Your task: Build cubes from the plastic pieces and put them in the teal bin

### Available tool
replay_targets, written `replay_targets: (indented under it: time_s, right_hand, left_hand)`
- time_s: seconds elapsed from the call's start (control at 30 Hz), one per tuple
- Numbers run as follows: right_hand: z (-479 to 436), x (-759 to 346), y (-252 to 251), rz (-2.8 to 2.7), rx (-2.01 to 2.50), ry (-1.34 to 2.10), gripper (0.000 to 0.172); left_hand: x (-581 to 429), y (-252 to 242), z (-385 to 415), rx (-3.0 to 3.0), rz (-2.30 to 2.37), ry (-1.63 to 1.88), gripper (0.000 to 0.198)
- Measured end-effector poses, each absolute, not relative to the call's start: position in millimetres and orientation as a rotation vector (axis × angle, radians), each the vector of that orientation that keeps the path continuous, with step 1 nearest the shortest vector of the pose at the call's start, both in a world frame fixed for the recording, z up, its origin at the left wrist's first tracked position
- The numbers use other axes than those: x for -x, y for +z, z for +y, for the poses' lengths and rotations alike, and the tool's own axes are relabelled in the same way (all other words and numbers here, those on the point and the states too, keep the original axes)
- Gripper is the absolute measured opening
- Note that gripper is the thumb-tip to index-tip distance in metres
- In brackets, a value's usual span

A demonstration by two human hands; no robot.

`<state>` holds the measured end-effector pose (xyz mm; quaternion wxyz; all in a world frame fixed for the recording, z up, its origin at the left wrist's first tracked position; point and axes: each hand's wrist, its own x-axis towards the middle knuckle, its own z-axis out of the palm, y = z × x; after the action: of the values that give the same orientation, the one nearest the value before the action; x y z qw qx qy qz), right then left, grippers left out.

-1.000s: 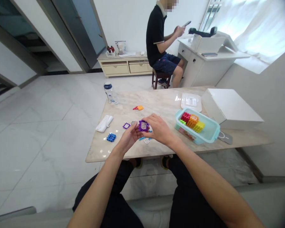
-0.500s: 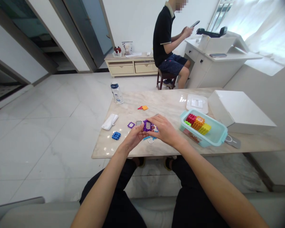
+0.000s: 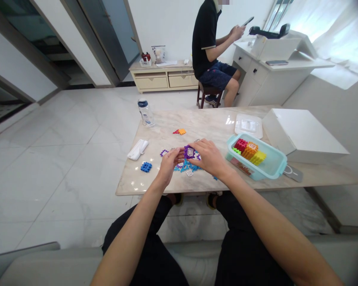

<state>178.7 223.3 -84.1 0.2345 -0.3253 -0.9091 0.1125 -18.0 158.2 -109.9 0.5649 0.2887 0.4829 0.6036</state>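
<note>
Both my hands meet over the marble table (image 3: 214,123) on a purple toy block (image 3: 189,151) with a white panel. My left hand (image 3: 168,165) pinches its left side; my right hand (image 3: 209,157) curls over its right side. Under them lie light blue pieces (image 3: 185,167) and a small white piece (image 3: 190,173). A purple frame piece (image 3: 164,152) lies just left of my hands.
A teal tub (image 3: 273,167) at the right holds red, orange and yellow blocks, its clear lid (image 3: 248,125) behind it, a white box (image 3: 301,135) beside. A blue piece (image 3: 146,167), white cloth (image 3: 137,149), water bottle (image 3: 146,113) and orange-red piece (image 3: 180,131) lie left. A person sits beyond on a stool.
My hands and the purple block stay together, turning it slightly; the camera view has shifted, and the light blue pieces beneath show more.
</note>
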Motion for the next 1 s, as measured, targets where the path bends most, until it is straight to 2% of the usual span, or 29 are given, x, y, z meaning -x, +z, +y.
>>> replay_targets:
  time_s: [0.47, 0.73, 1.0]
  right_hand:
    - [216, -168, -82, -2.61, 0.92, 0.214, 0.042]
    - [213, -162, -84, -2.609, 0.942, 0.196, 0.047]
    - [217, -170, -86, -2.77, 1.113, 0.178, 0.036]
  left_hand:
    - [18, -118, 158, -0.902, 1.413, 1.427, 0.036]
    - [31, -118, 152, -0.866, 1.453, 1.436, 0.033]
    - [33, -124, 150, -1.302, 1.585, 1.306, 0.025]
